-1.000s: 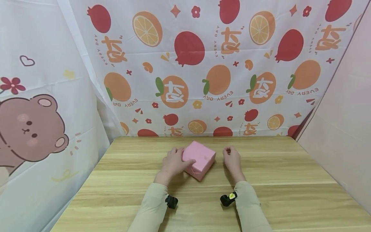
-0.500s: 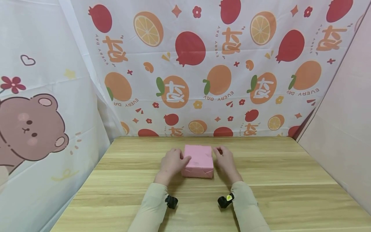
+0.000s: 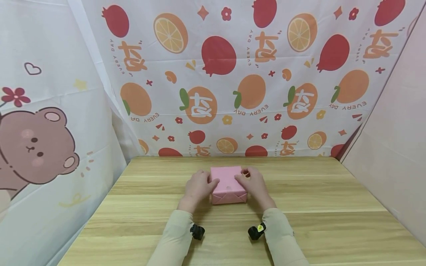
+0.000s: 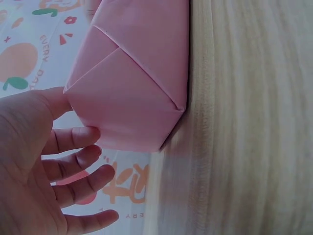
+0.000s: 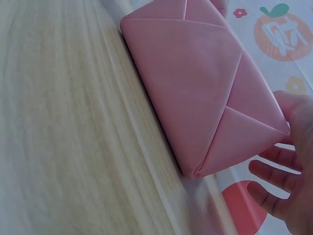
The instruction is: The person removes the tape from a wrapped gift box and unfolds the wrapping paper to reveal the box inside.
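Note:
A pink paper-wrapped box [image 3: 226, 177] sits on the wooden table, its folded end facing the person in the head view. My left hand [image 3: 198, 186] holds its left side, thumb on the top edge. In the left wrist view, the left hand [image 4: 29, 161] has its index fingertip at the box's [image 4: 132, 98] side, with the other fingers loosely spread. My right hand [image 3: 254, 184] holds the right side, thumb on top. In the right wrist view, the right hand's [image 5: 301, 161] thumb meets the top edge of the box [image 5: 181, 73]; some fingertips are hidden behind the box.
The light wooden table [image 3: 316, 214] extends on both sides of the box. A fruit-print curtain [image 3: 219, 92] hangs behind its far edge. A bear-print cloth [image 3: 36, 147] hangs at the left, and a pale panel [image 3: 392, 147] stands at the right.
The box has turned from cornerwise to square with the person, its folded end now in front. My right hand has moved left onto it. The left hand has stayed nearly in place.

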A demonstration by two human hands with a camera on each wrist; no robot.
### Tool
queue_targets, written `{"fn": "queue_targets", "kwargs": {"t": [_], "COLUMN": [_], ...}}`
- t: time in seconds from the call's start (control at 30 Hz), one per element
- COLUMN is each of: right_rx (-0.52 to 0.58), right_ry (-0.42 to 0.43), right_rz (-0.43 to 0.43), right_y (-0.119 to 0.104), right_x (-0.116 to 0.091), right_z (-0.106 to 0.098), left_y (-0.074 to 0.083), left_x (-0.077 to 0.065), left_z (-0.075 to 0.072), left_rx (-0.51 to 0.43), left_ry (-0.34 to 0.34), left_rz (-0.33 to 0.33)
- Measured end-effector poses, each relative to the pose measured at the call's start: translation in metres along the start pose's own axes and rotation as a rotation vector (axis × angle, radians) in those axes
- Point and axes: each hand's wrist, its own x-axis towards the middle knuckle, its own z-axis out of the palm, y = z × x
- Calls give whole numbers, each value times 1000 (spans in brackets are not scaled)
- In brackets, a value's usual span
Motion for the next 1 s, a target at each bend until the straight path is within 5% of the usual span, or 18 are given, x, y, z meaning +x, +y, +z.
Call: {"fn": "queue_targets", "kwargs": {"t": [0.6,1.0], "right_rx": [-90,-107], "right_ry": [104,162], "right_rz": [-125,-104], "right_y": [-3,-4], "right_x": [-1,-1], "right_z": [4,0], "left_y": [-1,-2], "left_x": [2,3], "left_z": [5,5], "left_rx": [-3,-45], "left_ry": [15,17], "left_rz": [-10,-4]}}
